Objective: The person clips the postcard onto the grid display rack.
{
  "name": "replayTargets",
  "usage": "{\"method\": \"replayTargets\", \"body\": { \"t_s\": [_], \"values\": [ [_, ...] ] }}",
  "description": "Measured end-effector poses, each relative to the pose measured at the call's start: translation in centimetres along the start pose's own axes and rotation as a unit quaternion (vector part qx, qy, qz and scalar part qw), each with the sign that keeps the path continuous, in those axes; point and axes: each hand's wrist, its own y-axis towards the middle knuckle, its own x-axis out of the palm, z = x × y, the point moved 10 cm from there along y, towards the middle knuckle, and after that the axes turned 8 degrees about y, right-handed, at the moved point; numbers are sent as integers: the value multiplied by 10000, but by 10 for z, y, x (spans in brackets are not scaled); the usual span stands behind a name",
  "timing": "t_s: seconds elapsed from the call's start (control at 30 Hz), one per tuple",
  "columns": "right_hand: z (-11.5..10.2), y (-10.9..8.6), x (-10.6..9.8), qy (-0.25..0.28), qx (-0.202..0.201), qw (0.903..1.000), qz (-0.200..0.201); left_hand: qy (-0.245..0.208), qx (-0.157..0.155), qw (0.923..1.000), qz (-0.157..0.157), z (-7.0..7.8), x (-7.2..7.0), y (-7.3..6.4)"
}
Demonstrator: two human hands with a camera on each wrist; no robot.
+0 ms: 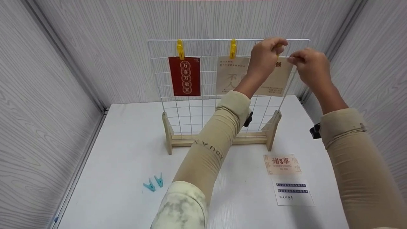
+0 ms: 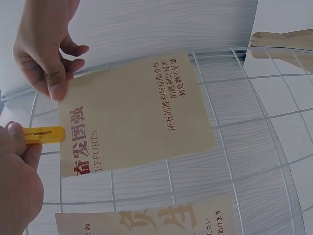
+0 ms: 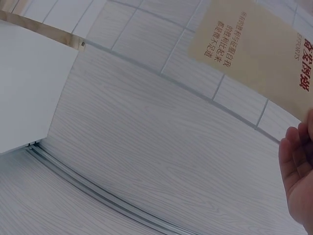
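A tan card [image 2: 132, 112] with dark red lettering lies against the right part of a white wire grid [image 1: 208, 109]. My left hand [image 1: 263, 58] pinches a yellow clothespin [image 2: 46, 134], whose tip meets the card's top edge in the left wrist view. With thumb and fingers, my right hand [image 1: 313, 65] pinches the card's upper right corner. Further left on the grid, a yellow clothespin [image 1: 233, 49] holds a cream card [image 1: 226, 74], partly behind my left arm. Another yellow clothespin [image 1: 180, 50] holds a red card [image 1: 187, 76].
The grid stands in a wooden base [image 1: 168, 133] on a white table [image 1: 127, 127]. Two teal clothespins [image 1: 150, 185] lie at front left. At front right lie a pink card [image 1: 283, 164] and a white card with blue bands [image 1: 293, 192]. Wood-grain panels enclose the table.
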Motion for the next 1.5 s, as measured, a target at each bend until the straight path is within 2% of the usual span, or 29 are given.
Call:
{"method": "replayTargets", "body": {
  "t_s": [0.23,0.5,0.73,0.93,1.23,1.5],
  "values": [
    [2,-1,2,43,135,9999,76,97,-158,9998,-15,0,2,-1],
    [-1,-1,-3,142,54,9988,465,96,-197,9998,-39,1,0,-2],
    [4,-2,0,282,266,9978,547,115,-264,9996,-45,-2,3,-2],
    [3,-6,1,321,292,9974,576,142,-376,9991,-113,-3,5,-2],
    [5,-10,0,370,381,9953,807,64,-379,9985,-402,-4,10,-2],
    [2,-9,0,321,350,9947,914,153,-190,9989,-404,-2,9,-2]
  ]
}}
